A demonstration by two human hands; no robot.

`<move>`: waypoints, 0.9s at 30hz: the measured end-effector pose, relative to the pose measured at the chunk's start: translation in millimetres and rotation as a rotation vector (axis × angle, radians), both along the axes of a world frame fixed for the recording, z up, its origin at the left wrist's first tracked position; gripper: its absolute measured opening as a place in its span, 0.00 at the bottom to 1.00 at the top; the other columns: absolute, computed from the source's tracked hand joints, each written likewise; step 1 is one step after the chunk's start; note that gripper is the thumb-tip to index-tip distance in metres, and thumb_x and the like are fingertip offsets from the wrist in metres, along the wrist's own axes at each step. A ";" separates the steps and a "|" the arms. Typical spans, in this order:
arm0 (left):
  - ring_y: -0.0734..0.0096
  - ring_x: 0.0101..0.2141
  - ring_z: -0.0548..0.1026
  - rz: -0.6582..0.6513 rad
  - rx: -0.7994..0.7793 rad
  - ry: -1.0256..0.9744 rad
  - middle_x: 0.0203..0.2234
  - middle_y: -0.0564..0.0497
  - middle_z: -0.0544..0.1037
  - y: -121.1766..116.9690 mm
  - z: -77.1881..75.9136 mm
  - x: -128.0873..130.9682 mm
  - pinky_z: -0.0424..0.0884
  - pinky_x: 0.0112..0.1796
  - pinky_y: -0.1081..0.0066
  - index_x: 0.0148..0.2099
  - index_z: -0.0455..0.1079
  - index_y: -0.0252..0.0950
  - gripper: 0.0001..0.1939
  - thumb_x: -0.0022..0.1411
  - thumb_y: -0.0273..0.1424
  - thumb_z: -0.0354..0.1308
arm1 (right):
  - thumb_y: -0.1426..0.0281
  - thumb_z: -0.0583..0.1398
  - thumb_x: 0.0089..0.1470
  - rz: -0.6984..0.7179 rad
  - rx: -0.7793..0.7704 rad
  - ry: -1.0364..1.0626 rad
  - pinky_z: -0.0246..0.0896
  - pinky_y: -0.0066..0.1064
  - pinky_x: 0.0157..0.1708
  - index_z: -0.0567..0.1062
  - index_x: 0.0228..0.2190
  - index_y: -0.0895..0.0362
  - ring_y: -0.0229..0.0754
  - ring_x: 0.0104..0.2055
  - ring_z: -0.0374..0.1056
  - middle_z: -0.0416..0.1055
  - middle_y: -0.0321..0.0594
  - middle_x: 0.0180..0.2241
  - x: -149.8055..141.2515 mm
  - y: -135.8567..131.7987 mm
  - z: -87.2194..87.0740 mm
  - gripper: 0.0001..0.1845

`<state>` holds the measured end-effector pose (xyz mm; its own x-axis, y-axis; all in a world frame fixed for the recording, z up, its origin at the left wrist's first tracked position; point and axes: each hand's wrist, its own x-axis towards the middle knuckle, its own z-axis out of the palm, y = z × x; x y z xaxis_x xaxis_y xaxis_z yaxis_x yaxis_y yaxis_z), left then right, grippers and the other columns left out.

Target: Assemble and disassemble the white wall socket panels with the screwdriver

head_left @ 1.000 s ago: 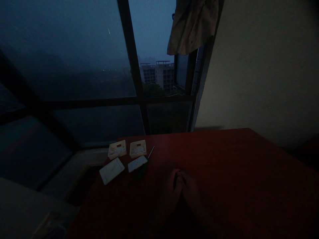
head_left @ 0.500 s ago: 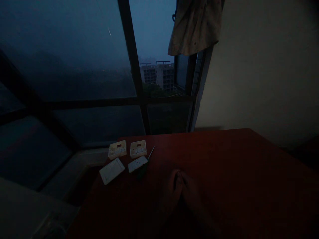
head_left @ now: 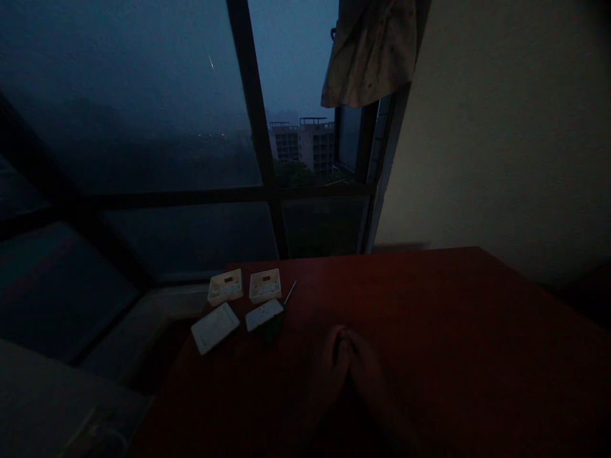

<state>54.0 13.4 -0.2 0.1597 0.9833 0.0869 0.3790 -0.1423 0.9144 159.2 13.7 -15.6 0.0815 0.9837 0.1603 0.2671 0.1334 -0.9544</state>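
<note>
My left hand (head_left: 330, 362) and my right hand (head_left: 365, 364) rest together on the red-brown table (head_left: 420, 299), their curled fingers meeting at the tips. No object shows in either hand, though the light is very dim. To their left lies a screwdriver (head_left: 289, 292), its metal shaft pointing away and its dark green handle partly under a small white plate (head_left: 264, 315) or right beside it. A larger white plate (head_left: 214, 328) is further left. Behind the plates stand two shallow white open boxes, the left box (head_left: 225, 287) and the right box (head_left: 265, 286).
Large dark-framed windows (head_left: 181, 197) rise behind the table, with a building (head_left: 315, 145) outside. A cloth (head_left: 370, 57) hangs at the upper window. A pale wall (head_left: 491, 140) stands on the right. The table's left edge runs beside a window ledge (head_left: 184, 296).
</note>
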 end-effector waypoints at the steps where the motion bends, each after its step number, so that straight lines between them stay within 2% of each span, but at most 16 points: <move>1: 0.61 0.48 0.70 0.002 -0.009 0.008 0.48 0.44 0.73 -0.1 0.4 -0.1 0.63 0.50 0.64 0.52 0.65 0.36 0.17 0.65 0.33 0.44 | 0.65 0.50 0.54 -0.003 -0.002 0.002 0.65 0.30 0.35 0.76 0.31 0.56 0.44 0.34 0.72 0.76 0.43 0.32 0.0 0.1 -0.4 0.16; 10: 0.61 0.48 0.70 -0.017 -0.016 0.022 0.48 0.44 0.72 0.5 -1.2 -2.1 0.63 0.50 0.63 0.53 0.65 0.36 0.17 0.65 0.32 0.45 | 0.65 0.50 0.54 -0.016 0.003 -0.024 0.65 0.32 0.37 0.77 0.33 0.56 0.44 0.35 0.72 0.77 0.43 0.34 0.4 0.4 -5.8 0.16; 20: 0.61 0.47 0.70 -0.015 0.002 -0.008 0.47 0.45 0.73 -0.2 -1.1 -1.5 0.64 0.49 0.63 0.53 0.65 0.37 0.17 0.65 0.32 0.45 | 0.64 0.50 0.53 0.001 -0.035 -0.018 0.65 0.34 0.40 0.77 0.36 0.56 0.45 0.39 0.72 0.77 0.45 0.38 0.4 1.0 -0.8 0.18; 27: 0.62 0.46 0.71 -0.030 0.017 -0.011 0.46 0.45 0.73 1.0 -0.9 -1.5 0.65 0.48 0.65 0.52 0.66 0.37 0.16 0.65 0.32 0.44 | 0.63 0.50 0.54 -0.012 -0.015 -0.018 0.65 0.31 0.38 0.78 0.33 0.56 0.44 0.36 0.72 0.77 0.43 0.34 0.6 0.5 0.5 0.18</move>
